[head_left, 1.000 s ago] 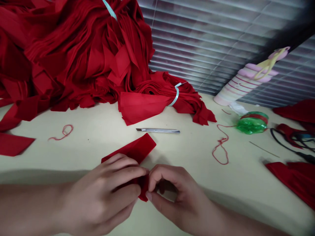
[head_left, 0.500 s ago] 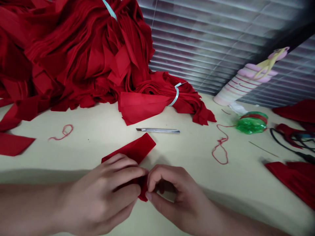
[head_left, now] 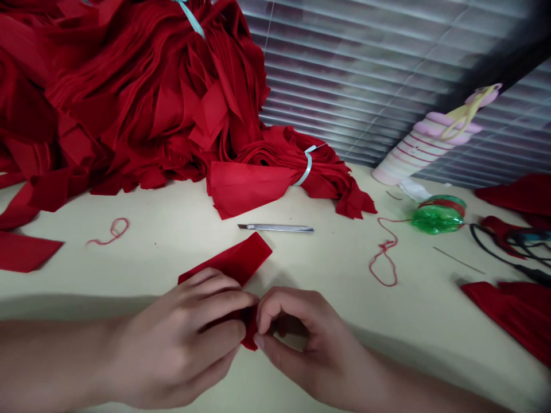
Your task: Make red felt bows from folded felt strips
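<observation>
Red cloth piece (head_left: pixel 241 261) lying near the front edge of the worktop (head_left: pixel 327 269), far corner flat and pointing toward the metal blade (head_left: pixel 278 228), near end gathered between both hands. The left hand (head_left: pixel 181 338) covers the near half, its grip closed, thumb and forefinger pinching the fold; the right hand (head_left: pixel 301 338) meets it fingertip to fingertip, grip likewise closed on the same fold. Against the views half a second and one second earlier, almost nothing has moved: the pinched end sits marginally tighter, suggesting fine work held in place. The red cloth heap (head_left: pixel 129 86) and loose thread (head_left: pixel 383 258) lie as before.
</observation>
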### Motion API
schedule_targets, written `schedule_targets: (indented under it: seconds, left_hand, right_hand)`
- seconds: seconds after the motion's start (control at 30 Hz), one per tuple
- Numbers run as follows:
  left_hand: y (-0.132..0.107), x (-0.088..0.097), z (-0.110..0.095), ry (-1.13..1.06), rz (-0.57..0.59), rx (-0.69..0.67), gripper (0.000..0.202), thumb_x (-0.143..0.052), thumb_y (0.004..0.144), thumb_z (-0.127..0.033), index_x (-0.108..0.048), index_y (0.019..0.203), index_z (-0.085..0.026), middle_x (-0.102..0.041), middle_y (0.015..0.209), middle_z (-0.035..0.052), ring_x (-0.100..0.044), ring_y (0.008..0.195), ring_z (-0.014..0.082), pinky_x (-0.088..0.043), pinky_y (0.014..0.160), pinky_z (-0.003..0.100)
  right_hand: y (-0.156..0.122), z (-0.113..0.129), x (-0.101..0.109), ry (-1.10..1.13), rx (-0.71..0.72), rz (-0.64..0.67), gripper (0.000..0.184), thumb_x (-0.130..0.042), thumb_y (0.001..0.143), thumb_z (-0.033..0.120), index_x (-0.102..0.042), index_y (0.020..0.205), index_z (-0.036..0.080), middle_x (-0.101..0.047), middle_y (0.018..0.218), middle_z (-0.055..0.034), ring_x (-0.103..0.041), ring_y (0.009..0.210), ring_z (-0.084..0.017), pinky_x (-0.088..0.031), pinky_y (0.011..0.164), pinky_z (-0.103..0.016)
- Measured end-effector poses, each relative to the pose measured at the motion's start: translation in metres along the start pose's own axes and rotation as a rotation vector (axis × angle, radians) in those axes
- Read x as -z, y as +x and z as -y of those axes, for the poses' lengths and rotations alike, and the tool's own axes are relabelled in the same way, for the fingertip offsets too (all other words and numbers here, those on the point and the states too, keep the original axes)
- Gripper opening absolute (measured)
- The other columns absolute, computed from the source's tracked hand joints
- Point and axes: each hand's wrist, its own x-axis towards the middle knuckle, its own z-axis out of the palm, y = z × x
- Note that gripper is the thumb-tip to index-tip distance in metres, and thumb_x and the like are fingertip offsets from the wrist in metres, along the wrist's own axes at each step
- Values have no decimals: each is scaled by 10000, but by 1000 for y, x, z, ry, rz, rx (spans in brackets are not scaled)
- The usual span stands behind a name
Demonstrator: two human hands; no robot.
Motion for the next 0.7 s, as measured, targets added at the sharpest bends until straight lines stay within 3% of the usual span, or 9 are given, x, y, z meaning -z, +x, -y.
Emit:
schedule_targets:
  seconds: [0.7]
  left_hand:
    - [0,0,1,13,3,-2,142,-517,820,-47,-631,892,-90,-628,952,105,-573,897,199,-477,856,359]
  right_hand:
    - [-1,-2,0,-10,4,5,144,-523,747,48,-546,769,188,-625,740,0,-581,647,-103,-471,583,-211]
